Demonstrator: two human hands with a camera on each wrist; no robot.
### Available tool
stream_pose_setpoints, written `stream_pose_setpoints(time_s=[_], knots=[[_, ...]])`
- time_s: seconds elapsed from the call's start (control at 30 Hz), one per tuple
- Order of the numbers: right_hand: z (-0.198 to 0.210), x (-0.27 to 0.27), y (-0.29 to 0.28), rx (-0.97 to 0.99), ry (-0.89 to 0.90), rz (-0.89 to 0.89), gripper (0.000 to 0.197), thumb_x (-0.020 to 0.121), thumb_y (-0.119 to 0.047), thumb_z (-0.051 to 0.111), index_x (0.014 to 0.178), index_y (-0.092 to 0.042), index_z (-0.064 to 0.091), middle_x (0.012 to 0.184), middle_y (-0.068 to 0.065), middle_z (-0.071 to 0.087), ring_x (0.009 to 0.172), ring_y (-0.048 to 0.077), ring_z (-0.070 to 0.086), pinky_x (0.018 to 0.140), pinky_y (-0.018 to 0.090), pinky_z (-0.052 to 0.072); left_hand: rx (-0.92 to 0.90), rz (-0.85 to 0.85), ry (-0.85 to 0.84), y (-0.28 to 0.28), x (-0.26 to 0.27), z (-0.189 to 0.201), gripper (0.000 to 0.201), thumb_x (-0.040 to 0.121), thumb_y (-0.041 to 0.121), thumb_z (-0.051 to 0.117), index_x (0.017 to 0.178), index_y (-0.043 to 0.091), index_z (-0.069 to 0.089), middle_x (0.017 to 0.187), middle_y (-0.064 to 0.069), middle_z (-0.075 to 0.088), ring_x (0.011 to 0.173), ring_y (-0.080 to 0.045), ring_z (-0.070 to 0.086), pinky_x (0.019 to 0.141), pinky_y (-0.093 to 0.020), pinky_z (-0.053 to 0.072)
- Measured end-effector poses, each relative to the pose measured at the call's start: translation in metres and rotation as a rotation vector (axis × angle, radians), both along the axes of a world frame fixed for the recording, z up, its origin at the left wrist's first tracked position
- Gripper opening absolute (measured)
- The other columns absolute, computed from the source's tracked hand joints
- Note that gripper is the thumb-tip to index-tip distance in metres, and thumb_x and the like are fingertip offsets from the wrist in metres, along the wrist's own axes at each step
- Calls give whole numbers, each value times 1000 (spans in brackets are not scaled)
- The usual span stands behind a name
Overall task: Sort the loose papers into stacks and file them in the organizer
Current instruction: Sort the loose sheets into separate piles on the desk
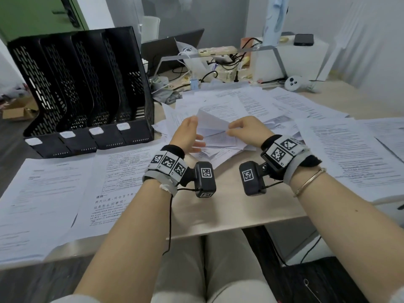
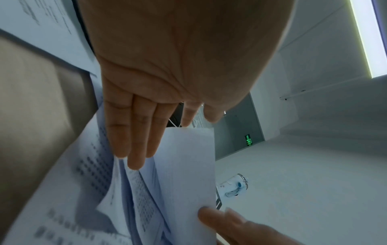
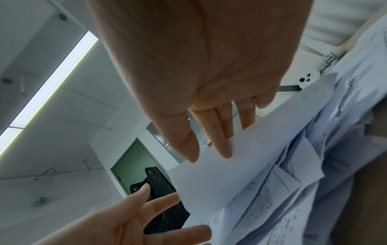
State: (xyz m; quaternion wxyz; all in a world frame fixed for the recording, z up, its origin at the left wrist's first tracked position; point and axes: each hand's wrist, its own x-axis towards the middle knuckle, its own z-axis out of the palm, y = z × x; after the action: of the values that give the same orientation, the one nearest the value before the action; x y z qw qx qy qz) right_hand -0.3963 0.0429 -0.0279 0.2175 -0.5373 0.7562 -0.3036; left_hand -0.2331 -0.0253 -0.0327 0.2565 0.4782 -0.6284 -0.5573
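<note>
Head view: my left hand (image 1: pixel 189 134) and my right hand (image 1: pixel 244 130) meet above the middle of the light wooden bench (image 1: pixel 220 206), both at a bundle of white printed paper sheets (image 1: pixel 213 123) raised off the heap. My right hand pinches the bundle's right edge, thumb on one face and fingers on the other (the right wrist view shows the thumb and fingertips (image 3: pixel 225 149) closed on the sheet edge). My left hand lies flat against the bundle's left side with its fingers (image 2: pixel 136 140) straight and together; it grips nothing that I can see.

The remaining loose white printed papers (image 1: pixel 273 106) lie spread in an overlapping heap from the bench's centre towards its far and right edges. Two further printed pages (image 1: pixel 65 193) lie flat side by side along the near left edge, one overhanging the near left corner.

The black perforated metal file organizer (image 1: pixel 83 88) stands upright at the far left corner of the bench, with four open slots, each carrying a small white label at its front lip; I see no paper in the slots.

Along the far edge, behind the heap, lie tangled black cables (image 1: pixel 218 68) and a white round device with dark buttons (image 1: pixel 294 83) (identity unclear). Each wrist wears a black camera unit with square coded markers (image 1: pixel 205 178).
</note>
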Motion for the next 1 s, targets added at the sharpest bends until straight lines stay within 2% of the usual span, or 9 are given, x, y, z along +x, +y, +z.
stream_pose_setpoints(time_s=[0.13, 0.23, 0.27, 0.33, 0.4, 0.57, 0.7, 0.83, 1.0], knots=[[-5, 1, 21, 67, 14, 73, 33, 90, -27, 60, 96, 3, 72, 97, 28, 67, 71, 21, 55, 62, 22, 39, 96, 37, 7, 9, -3, -1, 61, 98, 54, 20, 114, 6, 54, 96, -16, 61, 81, -33, 64, 68, -38, 56], [-9, 0, 32, 125, -40, 78, 36, 91, -41, 55, 76, -15, 75, 104, 28, 65, 93, 33, 62, 78, 24, 41, 141, 29, 0, 16, -3, -1, 31, 100, 22, 39, 89, -1, 56, 100, -22, 59, 73, -31, 64, 61, -37, 56], [-10, 0, 36, 128, -53, 63, 37, 92, -43, 54, 75, -16, 74, 107, 27, 64, 100, 34, 61, 81, 28, 41, 125, 20, -8, 20, -3, -2, 17, 96, 5, 41, 92, -2, 56, 105, -24, 56, 72, -31, 63, 59, -37, 58], [-12, -3, 38, 105, -61, 12, 36, 92, -38, 55, 85, -7, 72, 113, 24, 63, 107, 33, 59, 81, 29, 39, 68, 19, -7, 25, -3, -2, 34, 89, -13, 34, 114, -4, 55, 124, -21, 49, 90, -30, 59, 67, -35, 59], [-15, -10, 39, 51, -38, -76, 30, 92, -30, 57, 107, -5, 66, 125, 14, 60, 118, 25, 54, 89, 27, 37, -57, 73, 21, 32, -2, 1, 53, 85, -19, 29, 130, -1, 49, 141, -13, 40, 111, -29, 49, 75, -34, 58], [-11, -21, 39, -50, -29, -254, 50, 93, -23, 54, 139, -13, 40, 135, 2, 48, 120, 18, 48, 89, 23, 33, -235, 172, 185, 53, 9, 8, 63, 81, -20, 29, 134, 10, 46, 134, -2, 37, 107, -18, 45, 65, -23, 58], [-7, -13, 30, -75, -99, -289, 49, 91, -20, 53, 138, -11, 42, 144, 5, 42, 129, 21, 42, 100, 27, 34, -291, 210, 211, 52, 22, 8, 62, 82, -17, 28, 132, 12, 48, 126, 0, 39, 107, -21, 50, 62, -23, 59], [-13, 4, 20, 23, -81, -222, 47, 90, -18, 55, 134, -7, 45, 139, 9, 46, 124, 24, 47, 92, 25, 35, -338, 255, 85, 44, 43, 5, 49, 90, -10, 35, 132, 10, 48, 130, -5, 43, 107, -23, 55, 66, -35, 60], [-14, 31, 6, 18, -101, -176, 41, 88, -13, 59, 127, -7, 53, 129, 13, 55, 117, 25, 52, 92, 27, 39, -384, 318, -175, 32, 72, -9, 56, 84, -11, 42, 134, 13, 50, 141, -7, 43, 108, -32, 58, 85, -44, 54]])
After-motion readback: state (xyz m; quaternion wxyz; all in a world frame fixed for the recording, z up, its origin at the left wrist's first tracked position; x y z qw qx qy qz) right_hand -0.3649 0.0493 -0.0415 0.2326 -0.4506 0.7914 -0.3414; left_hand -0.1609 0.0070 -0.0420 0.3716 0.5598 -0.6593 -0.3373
